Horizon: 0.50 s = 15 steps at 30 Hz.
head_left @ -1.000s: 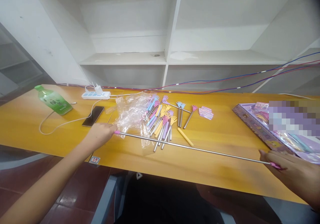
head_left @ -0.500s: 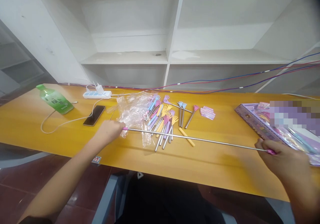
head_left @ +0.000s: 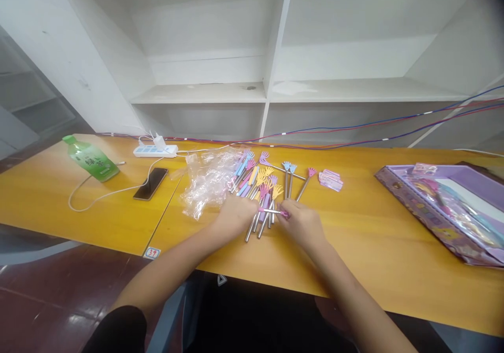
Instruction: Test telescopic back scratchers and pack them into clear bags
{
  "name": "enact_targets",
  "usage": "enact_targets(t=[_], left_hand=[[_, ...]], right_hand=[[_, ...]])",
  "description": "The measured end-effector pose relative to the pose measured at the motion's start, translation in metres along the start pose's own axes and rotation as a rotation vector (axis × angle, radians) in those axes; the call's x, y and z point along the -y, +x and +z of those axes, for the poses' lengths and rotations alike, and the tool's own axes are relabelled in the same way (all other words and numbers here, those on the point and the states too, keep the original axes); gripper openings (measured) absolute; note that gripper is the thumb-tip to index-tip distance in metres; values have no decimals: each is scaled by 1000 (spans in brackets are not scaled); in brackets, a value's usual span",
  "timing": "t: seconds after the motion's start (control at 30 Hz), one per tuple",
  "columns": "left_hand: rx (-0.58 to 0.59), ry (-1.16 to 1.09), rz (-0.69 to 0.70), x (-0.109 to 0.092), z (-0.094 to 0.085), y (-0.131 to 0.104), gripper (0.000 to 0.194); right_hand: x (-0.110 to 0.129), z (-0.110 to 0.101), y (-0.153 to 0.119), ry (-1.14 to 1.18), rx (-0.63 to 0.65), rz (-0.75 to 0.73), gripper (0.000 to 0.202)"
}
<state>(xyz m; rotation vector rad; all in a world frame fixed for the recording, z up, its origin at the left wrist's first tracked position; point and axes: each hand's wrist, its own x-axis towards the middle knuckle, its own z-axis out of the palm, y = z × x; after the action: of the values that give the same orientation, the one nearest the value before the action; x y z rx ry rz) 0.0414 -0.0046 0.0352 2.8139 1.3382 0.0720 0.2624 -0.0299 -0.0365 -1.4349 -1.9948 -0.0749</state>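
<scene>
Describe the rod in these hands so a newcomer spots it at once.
Start at the yellow table, then the heap of hand-headed sticks near mid-picture. Over the heap's near side, the left hand and right hand grip a metal rod with pinkish ends. Unlike its neighbours, it is held crosswise between two fists.

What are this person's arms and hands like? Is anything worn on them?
The left hand and right hand are bare: no gloves, and no watch or bracelet to be seen. A black sleeve ends near the left elbow; no sleeve shows on the right arm within the picture.
</scene>
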Motion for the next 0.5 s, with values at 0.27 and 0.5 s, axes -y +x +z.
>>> enact_targets(t=[0.27,0.5], left_hand=[[-403,-409,-95,28,14,12,23],[-510,-653,142,14,47,9,30]], right_hand=[[-43,-9,46,1004,-35,272,44],[-10,5,16,1285,150,292,37]])
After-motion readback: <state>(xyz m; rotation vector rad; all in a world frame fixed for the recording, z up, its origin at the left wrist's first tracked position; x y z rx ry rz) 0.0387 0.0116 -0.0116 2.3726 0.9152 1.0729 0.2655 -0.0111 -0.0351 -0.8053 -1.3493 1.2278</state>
